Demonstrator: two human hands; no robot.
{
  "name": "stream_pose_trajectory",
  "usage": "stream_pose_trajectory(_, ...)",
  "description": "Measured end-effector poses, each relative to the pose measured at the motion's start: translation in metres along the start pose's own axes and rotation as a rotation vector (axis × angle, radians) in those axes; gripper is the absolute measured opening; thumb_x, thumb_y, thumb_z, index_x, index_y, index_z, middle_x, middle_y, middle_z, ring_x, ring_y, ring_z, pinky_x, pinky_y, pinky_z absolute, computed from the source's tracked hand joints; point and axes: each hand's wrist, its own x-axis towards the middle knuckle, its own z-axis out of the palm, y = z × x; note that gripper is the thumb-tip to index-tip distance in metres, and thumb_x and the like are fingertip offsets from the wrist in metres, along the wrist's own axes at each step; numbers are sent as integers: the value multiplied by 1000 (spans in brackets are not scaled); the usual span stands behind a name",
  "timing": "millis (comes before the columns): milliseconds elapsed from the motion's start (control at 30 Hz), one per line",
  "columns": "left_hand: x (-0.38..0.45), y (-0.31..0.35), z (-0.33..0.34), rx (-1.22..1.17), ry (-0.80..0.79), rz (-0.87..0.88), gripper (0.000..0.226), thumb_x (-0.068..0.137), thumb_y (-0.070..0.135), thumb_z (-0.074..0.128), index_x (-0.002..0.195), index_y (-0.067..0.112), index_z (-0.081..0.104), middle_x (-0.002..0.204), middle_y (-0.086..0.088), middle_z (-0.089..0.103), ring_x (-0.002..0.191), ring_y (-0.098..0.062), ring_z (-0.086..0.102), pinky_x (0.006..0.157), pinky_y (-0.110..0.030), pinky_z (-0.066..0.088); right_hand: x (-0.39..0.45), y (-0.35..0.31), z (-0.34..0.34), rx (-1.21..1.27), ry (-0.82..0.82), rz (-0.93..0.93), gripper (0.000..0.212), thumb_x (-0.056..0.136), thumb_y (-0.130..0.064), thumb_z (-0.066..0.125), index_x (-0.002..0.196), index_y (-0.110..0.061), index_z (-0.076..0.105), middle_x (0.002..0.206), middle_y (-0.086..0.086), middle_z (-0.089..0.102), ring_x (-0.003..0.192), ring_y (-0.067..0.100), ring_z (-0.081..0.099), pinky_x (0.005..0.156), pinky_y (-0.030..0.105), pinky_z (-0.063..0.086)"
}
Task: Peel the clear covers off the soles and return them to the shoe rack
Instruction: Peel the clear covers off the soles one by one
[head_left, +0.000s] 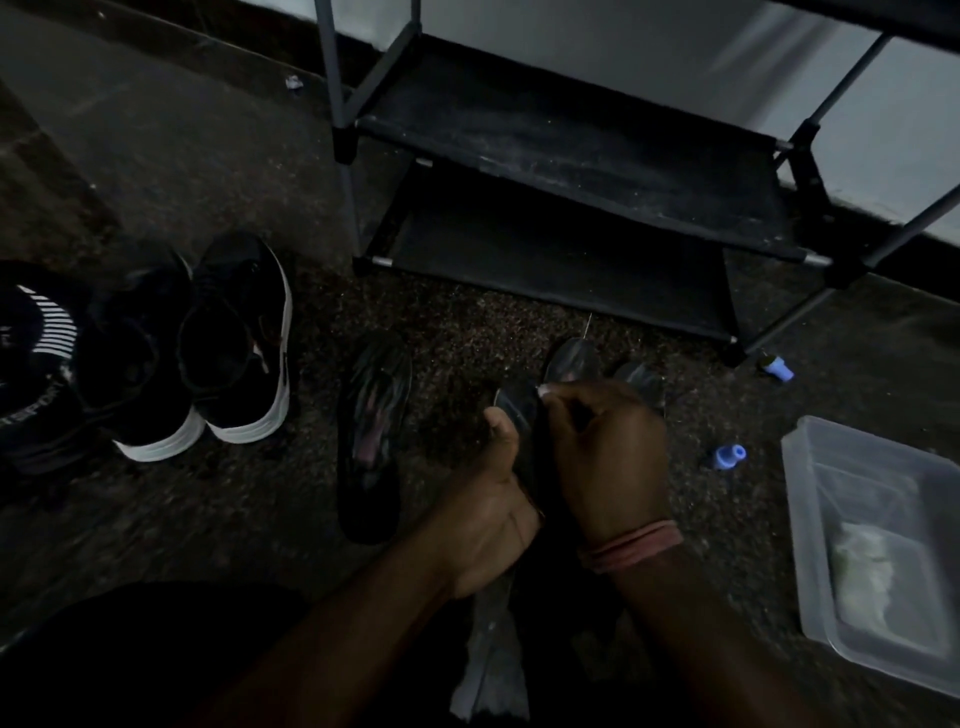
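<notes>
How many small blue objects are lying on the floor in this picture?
2. One small blue object lies near the right foot of the shoe rack. The other blue object lies between the right hand and the clear plastic container. More may be hidden.

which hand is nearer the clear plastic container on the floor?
Right. The right hand pinches at the sole just left of the clear plastic container; the left hand grips the sole further left, beyond the right hand.
</notes>
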Motion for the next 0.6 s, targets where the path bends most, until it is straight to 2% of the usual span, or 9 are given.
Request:
stream_pose_trajectory(133, 1, 10, -6, 14, -2, 26, 77, 101, 63, 14, 142, 11, 53, 139, -9, 64, 129, -17, 60, 103, -30, 53, -13, -23, 3, 80, -202, -30, 11, 91, -16, 66, 89, -20, 76, 90, -1, 70, 80, 6, 64, 76, 26, 51)
stream_pose_trajectory(200, 1, 12, -5, 29, -4, 60, 74, 100, 62, 17, 139, 13, 56, 139, -8, 64, 130, -16, 60, 104, -29, 52, -10, -21, 7, 82, -147, -36, 11, 90, -14, 67, 91, -19, 76, 92, -2, 71, 84, 7, 65, 80, 25, 51)
stream_pose_trajectory(333, -1, 5, 0, 68, 1, 77, 65, 97, 56, 26, 141, 17, 53, 139, -2, 64, 130, -10, 58, 107, -26, 49, -1, -9, 3, 12, 4, -10, 13, 88, -11, 69, 97, -17, 77, 95, 0, 71, 86, 3, 62, 82, 0, 38)
stream_pose_trajectory(433, 0, 10, -1, 69, 10, 86, 70, 97, 59, 25, 147, 15, 49, 146, -9, 58, 135, -18, 55, 114, -34, 44, 0, -8, 1, 65, -35, 38, 11, 90, -17, 69, 97, -20, 77, 95, -4, 72, 87, -1, 63, 83, 1, 39)
stream_pose_trajectory(500, 3, 17, -4, 20, 20, 93, 73, 99, 62, 22, 146, 14, 50, 144, -11, 60, 133, -22, 58, 105, -35, 52, 5, -9, -2, 329, -85, 252, 7, 91, -20, 70, 92, -21, 77, 86, -8, 74, 81, 0, 67, 76, 14, 50)
stream_pose_trajectory(567, 5, 28, -8, -73, 32, 109, 71, 102, 62, 23, 137, 12, 59, 133, -12, 68, 120, -22, 67, 90, -34, 59, 12, -9, -8, 640, -87, 529, 10, 91, -20, 69, 90, -12, 74, 77, 2, 73, 67, 12, 67, 57, 25, 51)
stream_pose_trajectory(600, 7, 33, -11, -109, 56, 129, 68, 103, 60, 25, 132, 11, 62, 129, -11, 70, 115, -22, 70, 88, -34, 60, 15, -8, -11, 780, -77, 621, 13, 91, -18, 68, 93, -5, 71, 77, 12, 73, 65, 20, 67, 50, 26, 48)
